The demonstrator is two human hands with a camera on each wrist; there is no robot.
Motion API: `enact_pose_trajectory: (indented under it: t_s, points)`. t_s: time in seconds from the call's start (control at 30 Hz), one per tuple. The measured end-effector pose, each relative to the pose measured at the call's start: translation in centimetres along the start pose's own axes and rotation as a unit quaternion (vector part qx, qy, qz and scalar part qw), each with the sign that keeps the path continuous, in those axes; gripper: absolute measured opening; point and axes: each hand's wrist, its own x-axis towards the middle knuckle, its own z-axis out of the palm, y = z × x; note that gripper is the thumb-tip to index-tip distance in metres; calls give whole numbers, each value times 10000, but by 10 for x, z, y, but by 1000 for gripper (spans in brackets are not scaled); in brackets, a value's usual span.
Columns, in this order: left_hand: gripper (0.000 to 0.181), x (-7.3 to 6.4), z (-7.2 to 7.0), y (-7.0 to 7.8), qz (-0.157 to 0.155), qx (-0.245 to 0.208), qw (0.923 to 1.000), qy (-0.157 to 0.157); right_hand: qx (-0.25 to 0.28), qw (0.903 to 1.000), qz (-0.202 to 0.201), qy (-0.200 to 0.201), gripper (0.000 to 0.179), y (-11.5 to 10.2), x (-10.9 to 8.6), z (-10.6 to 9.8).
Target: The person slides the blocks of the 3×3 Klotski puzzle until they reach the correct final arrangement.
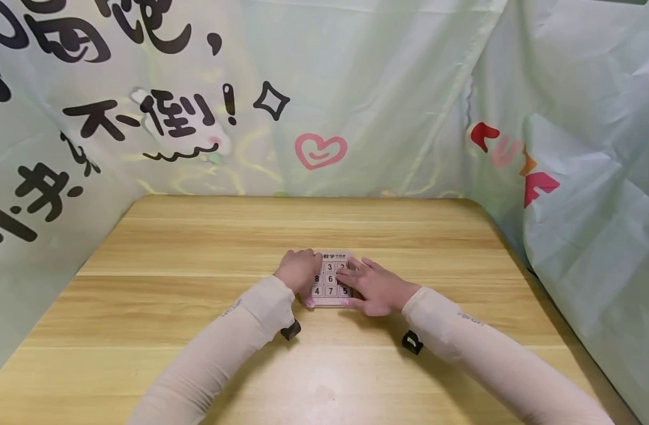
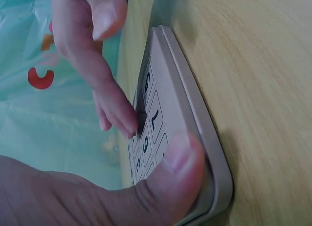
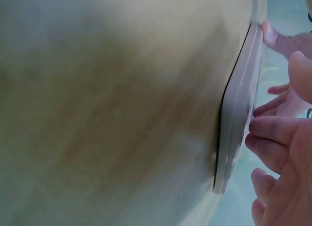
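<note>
The left hand (image 1: 299,273) grips the pale-pink rectangular number puzzle (image 1: 329,301) between both hands; the right hand (image 1: 378,288), fingers extended, touches its framed square tiles (image 1: 330,278), numerals legible overhead, hidden from the right wrist.

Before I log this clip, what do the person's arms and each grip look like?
The left sleeve and right sleeve are long, pale beige and fairly close-fitting. Each carries small dark lettering towards the wrist, too small to read. The left wrist camera and right wrist camera are small and black. The left grip and right grip wear no gloves.
</note>
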Motion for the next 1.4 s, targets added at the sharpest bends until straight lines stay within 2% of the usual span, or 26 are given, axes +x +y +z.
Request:
enact_pose_trajectory:
  t_s: [0.23, 0.4, 0.6, 0.83, 1.0, 1.3, 1.4]
  points:
    - [97, 1, -1, 3, 26, 45, 10000, -54, 55, 9998, -178, 40, 62, -6, -16, -1]
    - [100, 2, -2, 3, 48, 194, 9998, -1, 45, 9996, -267, 77, 61, -7, -21, 0]
    - [100, 1, -4, 2, 26, 215, 9998, 30, -70, 9993, -248, 286, 61, -4, -14, -1]
    - [102, 2, -2, 2, 57, 214, 9998, 27, -328, 9989, -105, 327, 63, 1, -6, 0]
    - [103, 2, -1, 3, 54, 259, 9996, 47, -318, 9989, -78, 329, 63, 1, -4, 3]
    - [101, 1, 0, 4, 37, 275, 9996, 92, -88, 9982, -568, 180, 62, -18, -5, 4]
    - [101, 1, -1, 4, 40, 300, 9995, 104, -120, 9981, -590, 143, 62, -20, -6, 4]
